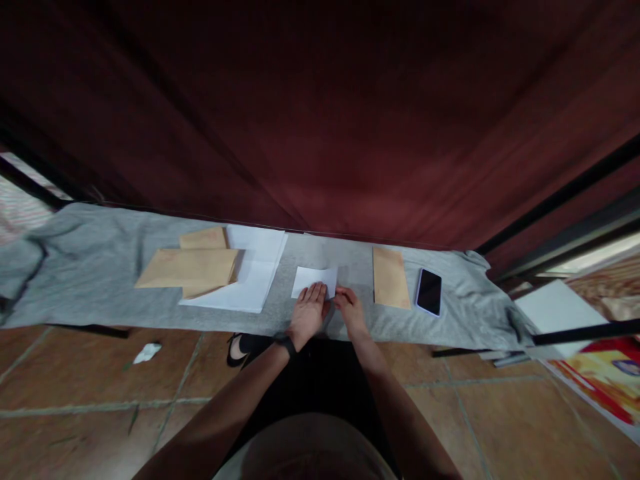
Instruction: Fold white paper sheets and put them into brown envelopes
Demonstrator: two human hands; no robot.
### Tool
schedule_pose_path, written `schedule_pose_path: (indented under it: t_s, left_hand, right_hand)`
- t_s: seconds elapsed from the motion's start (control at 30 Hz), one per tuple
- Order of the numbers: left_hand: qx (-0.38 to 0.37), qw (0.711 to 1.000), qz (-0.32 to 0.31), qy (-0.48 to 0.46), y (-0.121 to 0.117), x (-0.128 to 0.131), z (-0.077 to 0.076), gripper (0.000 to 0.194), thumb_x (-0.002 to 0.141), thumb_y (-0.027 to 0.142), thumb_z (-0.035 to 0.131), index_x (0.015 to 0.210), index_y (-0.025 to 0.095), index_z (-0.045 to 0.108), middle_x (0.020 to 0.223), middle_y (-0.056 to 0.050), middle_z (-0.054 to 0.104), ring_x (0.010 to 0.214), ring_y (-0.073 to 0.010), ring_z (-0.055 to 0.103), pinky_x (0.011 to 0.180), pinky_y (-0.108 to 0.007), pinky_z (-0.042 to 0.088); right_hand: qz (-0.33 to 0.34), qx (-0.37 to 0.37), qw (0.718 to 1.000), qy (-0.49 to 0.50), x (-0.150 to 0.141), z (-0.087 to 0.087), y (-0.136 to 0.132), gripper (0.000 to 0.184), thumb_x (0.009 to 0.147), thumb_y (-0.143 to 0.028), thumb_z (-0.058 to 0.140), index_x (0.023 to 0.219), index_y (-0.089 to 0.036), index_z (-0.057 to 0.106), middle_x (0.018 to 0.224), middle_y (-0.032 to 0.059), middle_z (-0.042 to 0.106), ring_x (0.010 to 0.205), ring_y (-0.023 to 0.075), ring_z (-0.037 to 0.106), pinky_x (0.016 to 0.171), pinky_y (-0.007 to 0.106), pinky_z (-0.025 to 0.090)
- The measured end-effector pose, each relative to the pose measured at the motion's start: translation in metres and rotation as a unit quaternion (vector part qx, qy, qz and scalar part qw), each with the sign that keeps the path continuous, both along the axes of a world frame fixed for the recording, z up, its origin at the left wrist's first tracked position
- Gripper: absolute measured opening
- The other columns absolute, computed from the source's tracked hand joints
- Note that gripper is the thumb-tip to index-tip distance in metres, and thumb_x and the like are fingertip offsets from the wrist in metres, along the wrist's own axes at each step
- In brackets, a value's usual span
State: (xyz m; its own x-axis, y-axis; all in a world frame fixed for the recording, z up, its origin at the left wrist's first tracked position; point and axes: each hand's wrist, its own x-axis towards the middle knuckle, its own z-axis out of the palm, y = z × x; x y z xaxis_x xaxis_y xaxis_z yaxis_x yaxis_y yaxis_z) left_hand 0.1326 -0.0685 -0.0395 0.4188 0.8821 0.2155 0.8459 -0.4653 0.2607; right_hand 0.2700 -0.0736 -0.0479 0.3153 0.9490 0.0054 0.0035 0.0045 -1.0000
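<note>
The left hand (pixel 309 312) presses on the paper (pixel 309 275); right of the right hand (pixel 349 309) lie an envelope (pixel 391 277) and phone (pixel 429 292).

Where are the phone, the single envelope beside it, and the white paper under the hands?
Phone (pixel 429 292): head view, dark screen.
Single envelope (pixel 391 277): head view, middle of its face.
White paper (pixel 306 277): head view, upper left part.
</note>
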Motion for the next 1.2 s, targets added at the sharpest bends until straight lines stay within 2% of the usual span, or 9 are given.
schedule_pose_path:
  t_s: [0.2,0.3,0.43,0.57,0.67,0.8,0.93,1.13,1.2]
  left_hand:
    - [-0.056,0.993,0.047,-0.092,0.012,0.008,0.027,0.04,0.096,0.02,0.044,0.131,0.013,0.06,0.131,-0.019,0.066,0.123,-0.0316,0.061,0.105,-0.046,0.044]
    - [-0.085,0.961,0.099,-0.244,0.019,0.008,0.043,0.03,0.099,0.028,0.046,0.112,0.013,0.069,0.109,-0.017,0.073,0.105,-0.0299,0.069,0.095,-0.042,0.049]
    - [-0.144,0.857,0.138,-0.474,0.027,0.012,0.06,0.04,0.101,0.045,0.043,0.093,0.015,0.069,0.089,-0.01,0.074,0.08,-0.0211,0.07,0.073,-0.032,0.054]
    - [-0.228,0.66,0.166,-0.696,0.023,0.019,0.06,0.031,0.091,0.046,0.06,0.097,0.016,0.066,0.095,-0.009,0.075,0.081,-0.0189,0.07,0.073,-0.032,0.056]
    - [-0.265,0.607,0.188,-0.725,0.016,0.015,0.05,0.031,0.08,0.044,0.072,0.093,0.016,0.065,0.093,-0.008,0.074,0.082,-0.0195,0.07,0.074,-0.033,0.056]
    - [-0.249,0.627,0.226,-0.703,0.016,-0.007,0.034,0.038,0.072,0.039,0.075,0.101,0.017,0.064,0.083,-0.001,0.069,0.073,-0.0155,0.066,0.068,-0.029,0.053]
    - [-0.199,0.763,0.261,-0.557,0.026,-0.031,0.027,0.036,0.076,0.027,0.068,0.112,0.019,0.065,0.068,0.005,0.06,0.062,-0.0136,0.06,0.063,-0.026,0.048]
    - [-0.171,0.912,0.257,-0.269,0.027,-0.036,0.027,0.035,0.086,0.021,0.063,0.121,0.021,0.066,0.085,-0.002,0.072,0.079,-0.0196,0.067,0.073,-0.029,0.049]
    - [-0.175,0.934,0.259,-0.172,0.023,-0.033,0.027,0.035,0.091,0.025,0.059,0.126,0.023,0.064,0.094,-0.004,0.075,0.085,-0.0215,0.07,0.074,-0.029,0.05]
  right_hand:
    - [-0.001,-0.032,0.998,0.054,-0.01,0.006,0.001,0.025,0.075,-0.044,0.06,0.087,-0.023,0.067,0.083,0.0013,0.071,0.078,0.0186,0.065,0.067,0.03,0.053]
    - [-0.026,-0.044,0.995,0.082,-0.008,0.007,0.0,0.029,0.074,-0.044,0.062,0.094,-0.023,0.067,0.09,0.0021,0.073,0.079,0.0185,0.066,0.068,0.03,0.055]
    - [-0.026,-0.069,0.986,0.147,-0.007,0.013,-0.005,0.036,0.079,-0.049,0.061,0.102,-0.021,0.067,0.093,0.0051,0.075,0.079,0.0201,0.069,0.067,0.032,0.058]
    - [0.015,-0.071,0.968,0.239,-0.009,0.022,-0.005,0.042,0.082,-0.053,0.062,0.107,-0.02,0.066,0.1,0.0091,0.076,0.086,0.0239,0.072,0.064,0.034,0.059]
    - [-0.014,-0.048,0.989,0.136,-0.003,0.022,-0.001,0.04,0.078,-0.051,0.065,0.103,-0.02,0.065,0.094,0.007,0.076,0.079,0.0223,0.07,0.061,0.032,0.057]
    - [-0.024,-0.064,0.998,-0.015,0.012,0.012,0.006,0.033,0.077,-0.047,0.061,0.092,-0.018,0.066,0.071,0.0008,0.069,0.062,0.0165,0.061,0.052,0.026,0.05]
    - [-0.014,-0.082,0.99,-0.116,0.02,0.006,0.009,0.021,0.079,-0.038,0.057,0.087,-0.02,0.065,0.066,-0.0027,0.065,0.062,0.015,0.058,0.055,0.023,0.046]
    - [-0.024,-0.089,0.959,-0.268,0.019,0.01,0.01,0.025,0.088,-0.028,0.056,0.111,-0.021,0.062,0.092,0.0044,0.071,0.082,0.0195,0.067,0.071,0.027,0.048]
    - [-0.023,-0.087,0.93,-0.356,0.019,0.01,0.008,0.033,0.092,-0.027,0.053,0.124,-0.021,0.057,0.103,0.0076,0.071,0.088,0.0212,0.069,0.073,0.028,0.049]
